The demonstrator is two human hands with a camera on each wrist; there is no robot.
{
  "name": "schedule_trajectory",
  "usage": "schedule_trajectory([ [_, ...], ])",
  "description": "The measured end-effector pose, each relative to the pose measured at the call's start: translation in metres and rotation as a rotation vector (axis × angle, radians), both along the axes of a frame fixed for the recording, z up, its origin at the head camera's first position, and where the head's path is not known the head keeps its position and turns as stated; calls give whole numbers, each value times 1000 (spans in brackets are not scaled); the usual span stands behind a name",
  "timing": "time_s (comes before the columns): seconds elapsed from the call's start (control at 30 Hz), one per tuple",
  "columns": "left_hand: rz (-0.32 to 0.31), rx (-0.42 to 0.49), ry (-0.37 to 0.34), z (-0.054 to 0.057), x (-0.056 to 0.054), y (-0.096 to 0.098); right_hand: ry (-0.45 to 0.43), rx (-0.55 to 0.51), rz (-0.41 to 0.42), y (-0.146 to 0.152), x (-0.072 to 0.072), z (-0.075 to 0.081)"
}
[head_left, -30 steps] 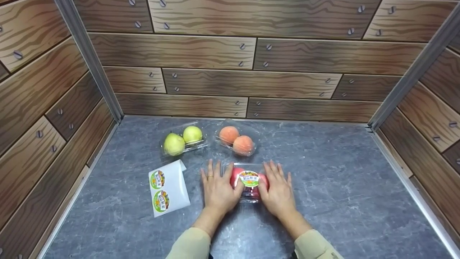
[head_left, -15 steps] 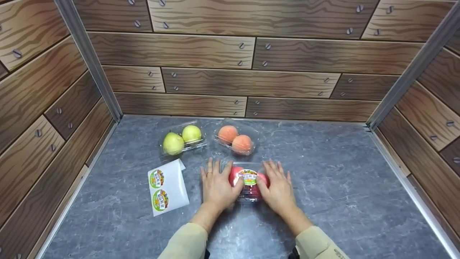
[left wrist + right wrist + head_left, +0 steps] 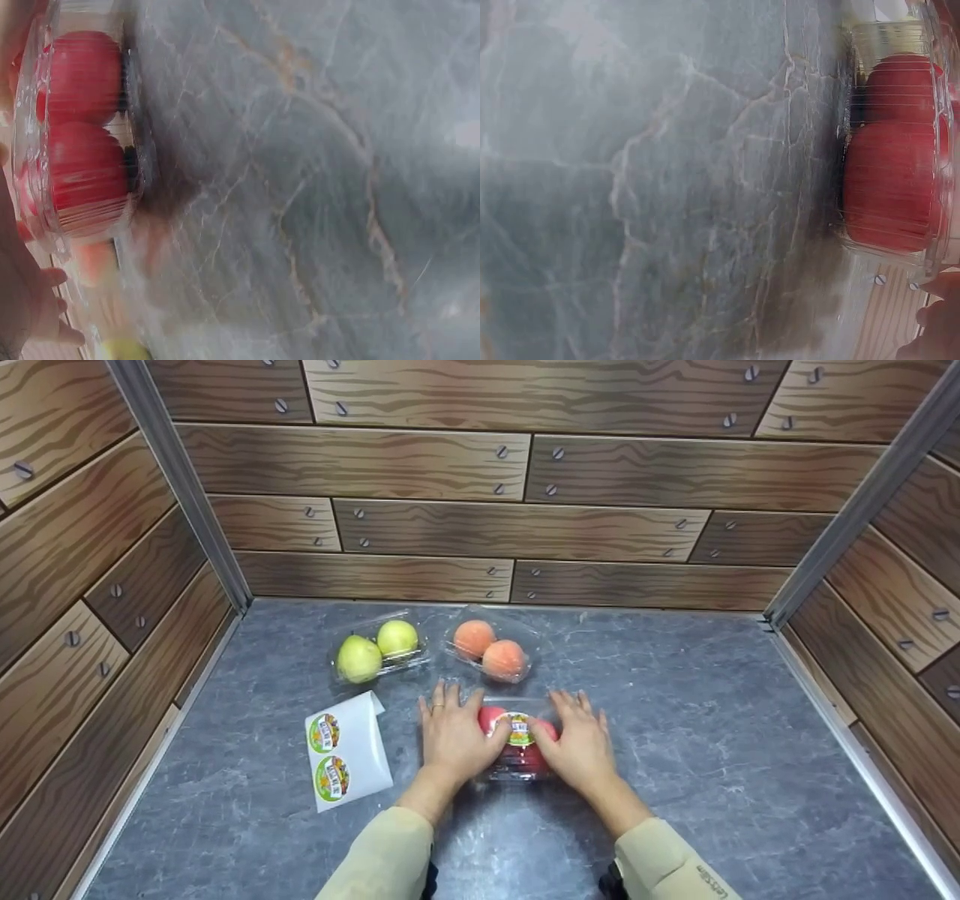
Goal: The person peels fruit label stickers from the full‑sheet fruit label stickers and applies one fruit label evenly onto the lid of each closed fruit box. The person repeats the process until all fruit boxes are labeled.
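A clear plastic clamshell box (image 3: pixel 519 772) of red fruits that look like apples sits on the table between both hands in the head view. A round, colourful sticker (image 3: pixel 519 730) lies on its lid. My left hand (image 3: pixel 457 741) rests on the left side of the lid, fingers spread and straight, thumb pressing by the sticker's edge. Mirroring it, my right hand (image 3: pixel 583 742) lies over the right side, its thumb at the other edge. Through the box wall, the red fruits (image 3: pixel 86 161) show in the left wrist view, and a red fruit (image 3: pixel 892 187) in the right wrist view.
A white backing sheet (image 3: pixel 364 754) with two round stickers and a curled corner lies to the left. Behind stand one clear box (image 3: pixel 405 662) with two green fruits and another box (image 3: pixel 517 624) with two peaches. Wood-patterned walls (image 3: pixel 435 529) enclose the grey table (image 3: pixel 712 750).
Both hands stay on the box, and the thumbs have shifted slightly over the sticker's edges. The camera view has moved a little. The other things lie as before.
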State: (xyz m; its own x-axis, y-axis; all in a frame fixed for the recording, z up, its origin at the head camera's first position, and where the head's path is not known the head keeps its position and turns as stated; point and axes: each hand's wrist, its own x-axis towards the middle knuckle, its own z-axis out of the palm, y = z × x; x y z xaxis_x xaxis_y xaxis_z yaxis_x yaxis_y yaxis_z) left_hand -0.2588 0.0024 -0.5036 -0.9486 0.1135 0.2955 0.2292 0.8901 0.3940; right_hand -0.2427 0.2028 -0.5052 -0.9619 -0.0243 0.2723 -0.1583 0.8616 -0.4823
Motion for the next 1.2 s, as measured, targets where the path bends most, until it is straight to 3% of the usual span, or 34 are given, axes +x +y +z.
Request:
schedule_trajectory([
  [0.27,2,-10,-23,5,-3,-1,-2,24,-14,-3,-6,4],
  [0.83,22,8,33,-3,-3,1,-8,6,-33,-4,-6,1],
  [1.2,21,25,26,-6,-3,0,-16,10,-42,-4,-6,-1],
])
